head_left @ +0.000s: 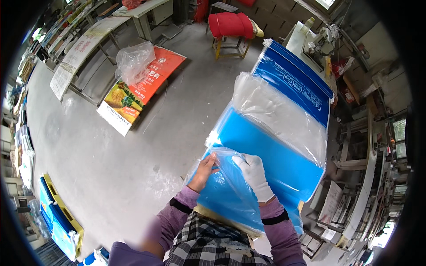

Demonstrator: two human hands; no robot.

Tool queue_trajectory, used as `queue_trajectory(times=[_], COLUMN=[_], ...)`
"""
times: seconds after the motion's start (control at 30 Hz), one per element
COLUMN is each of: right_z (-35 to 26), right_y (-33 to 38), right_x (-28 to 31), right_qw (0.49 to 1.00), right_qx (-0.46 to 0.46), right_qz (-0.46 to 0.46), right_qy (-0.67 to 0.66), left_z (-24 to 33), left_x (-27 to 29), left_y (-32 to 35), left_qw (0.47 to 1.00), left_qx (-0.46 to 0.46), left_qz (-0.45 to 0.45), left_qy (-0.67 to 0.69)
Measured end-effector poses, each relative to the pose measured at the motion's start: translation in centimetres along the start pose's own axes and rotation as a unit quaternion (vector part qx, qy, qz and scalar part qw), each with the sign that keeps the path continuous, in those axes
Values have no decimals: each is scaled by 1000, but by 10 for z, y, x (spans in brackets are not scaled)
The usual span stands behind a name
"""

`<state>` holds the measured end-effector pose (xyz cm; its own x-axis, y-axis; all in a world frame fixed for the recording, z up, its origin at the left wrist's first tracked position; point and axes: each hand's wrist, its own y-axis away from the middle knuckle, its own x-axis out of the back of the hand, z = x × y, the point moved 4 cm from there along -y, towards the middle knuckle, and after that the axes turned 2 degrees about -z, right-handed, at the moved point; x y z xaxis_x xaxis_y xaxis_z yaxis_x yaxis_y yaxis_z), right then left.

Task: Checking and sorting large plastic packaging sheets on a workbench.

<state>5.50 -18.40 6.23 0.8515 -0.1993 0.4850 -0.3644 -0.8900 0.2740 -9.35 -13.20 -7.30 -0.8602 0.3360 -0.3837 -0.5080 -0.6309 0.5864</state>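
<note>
My left hand (205, 172), bare, pinches the edge of a clear plastic liner bag (234, 177) between thumb and fingers. In a white knit glove, my right hand (254, 174) is closed on the same liner, a short way to the right. The film stretches between both hands and droops toward me over a bright blue sack (270, 144). This sack lies flat on a stack directly before me. Beyond it is a layer of more clear plastic liners (279, 113), wrinkled and shiny. Dark blue printed sacks (293, 82) lie at the far end.
To the left, a pile of orange printed sacks (162, 73) carries crumpled clear plastic (133, 62). A red-cushioned stool (230, 26) stands beyond. A sewing machine (326, 40) and a bottle (307, 25) are at far right. More blue sacks (57, 221) lie lower left.
</note>
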Motion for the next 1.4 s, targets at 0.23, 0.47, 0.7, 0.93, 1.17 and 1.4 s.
queue_trajectory(times=[0.23, 0.47, 0.7, 0.93, 1.17, 1.4], right_z=[-17, -11, -13, 3, 14, 148], right_y=[19, 49, 59, 65, 82, 227], right_x=[-18, -49, -72, -82, -101, -2], right_qw=[951, 918, 907, 926, 972, 947], right_qx=[222, 242, 264, 215, 149, 45], right_qz=[63, 69, 45, 71, -2, -14], right_qy=[206, 306, 325, 302, 183, 318], left_z=[-22, 7, 55, 48, -73, -119], left_x=[-17, 32, 41, 79, 37, -27], left_y=[-22, -17, 14, 32, 125, 136], left_qw=[940, 902, 729, 989, 954, 964], left_qx=[-25, -279, -435, -92, 148, 190], left_qz=[120, 286, -101, 55, -246, -126], left_qy=[319, 166, -518, -98, 85, 139])
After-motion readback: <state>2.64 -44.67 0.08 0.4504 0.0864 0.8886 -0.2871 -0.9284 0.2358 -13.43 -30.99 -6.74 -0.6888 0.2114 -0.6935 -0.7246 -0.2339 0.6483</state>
